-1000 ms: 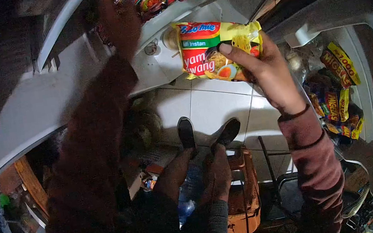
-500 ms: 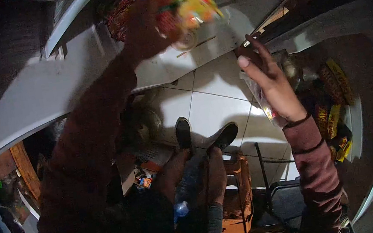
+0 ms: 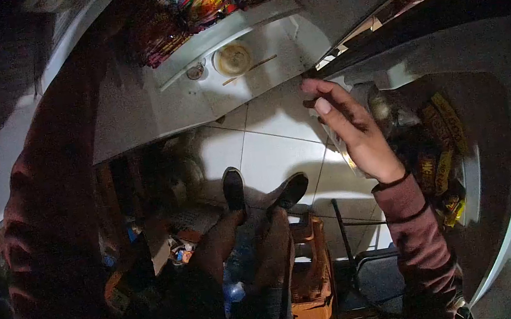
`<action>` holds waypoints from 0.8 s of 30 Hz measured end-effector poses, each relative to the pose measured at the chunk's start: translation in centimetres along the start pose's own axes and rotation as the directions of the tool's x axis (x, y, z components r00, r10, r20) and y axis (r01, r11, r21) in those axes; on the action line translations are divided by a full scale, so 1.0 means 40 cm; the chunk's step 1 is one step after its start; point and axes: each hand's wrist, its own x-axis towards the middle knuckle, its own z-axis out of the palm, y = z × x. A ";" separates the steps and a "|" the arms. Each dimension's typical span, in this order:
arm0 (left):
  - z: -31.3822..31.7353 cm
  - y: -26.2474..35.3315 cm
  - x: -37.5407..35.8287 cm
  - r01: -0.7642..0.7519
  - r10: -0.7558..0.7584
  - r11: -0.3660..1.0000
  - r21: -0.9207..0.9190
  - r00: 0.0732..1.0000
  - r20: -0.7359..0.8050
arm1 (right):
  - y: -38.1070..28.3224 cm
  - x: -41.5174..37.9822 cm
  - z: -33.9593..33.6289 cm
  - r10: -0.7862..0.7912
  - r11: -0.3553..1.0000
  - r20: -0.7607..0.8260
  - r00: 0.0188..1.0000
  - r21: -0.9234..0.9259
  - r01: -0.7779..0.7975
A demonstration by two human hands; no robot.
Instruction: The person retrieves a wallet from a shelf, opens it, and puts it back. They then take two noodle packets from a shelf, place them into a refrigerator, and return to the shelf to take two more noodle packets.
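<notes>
My right hand (image 3: 361,140) hovers over the tiled floor beside the table edge, its fingers loosely bent and apart from the thumb, with nothing between them. My left sleeve (image 3: 45,160) reaches up the left side toward shiny, colourful packets (image 3: 205,6) in a light-edged tray at the top. Deep shadow hides the left hand's fingers and anything in them. Below the tray, a round pale dish (image 3: 233,59) rests on the white table (image 3: 155,117). A thin stick (image 3: 251,69) lies by the dish, and a small round item (image 3: 195,71) is to its left.
Yellow-and-dark packets (image 3: 440,156) are in a white-edged container at right, near a clear plastic bag (image 3: 389,105). An orange plastic crate or seat (image 3: 310,280) and a dark folding chair (image 3: 378,275) stand below. My shoes (image 3: 233,187) are on white tiles (image 3: 274,154).
My left hand, blurred with a yellow packet over the table before, has swung left into shadow. The dish and tray packets are uncovered. My right hand has shifted slightly left and down.
</notes>
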 end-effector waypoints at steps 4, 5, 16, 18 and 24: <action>-0.014 0.027 -0.020 -0.046 0.046 0.999 0.008 0.999 0.004 | -0.012 -0.015 -0.011 0.055 0.998 -0.005 0.998 0.000 -0.055; -0.032 0.034 -0.050 -0.055 0.055 0.998 0.004 0.997 -0.045 | -0.007 -0.022 -0.008 0.056 0.998 -0.013 0.998 0.005 -0.056; -0.309 0.367 -0.689 -0.550 0.597 0.779 -0.301 0.798 0.086 | -0.188 -0.383 0.156 -0.078 0.914 -0.282 0.956 0.364 0.182; -0.470 0.438 -0.826 -0.534 0.706 0.596 -0.600 0.704 0.074 | -0.290 -0.526 0.186 -0.044 0.888 -0.339 0.940 0.418 0.192; -0.934 0.650 -0.958 -0.631 0.849 0.180 -0.755 0.487 -0.205 | -0.547 -0.918 0.147 -0.073 0.879 -0.677 0.732 0.304 0.369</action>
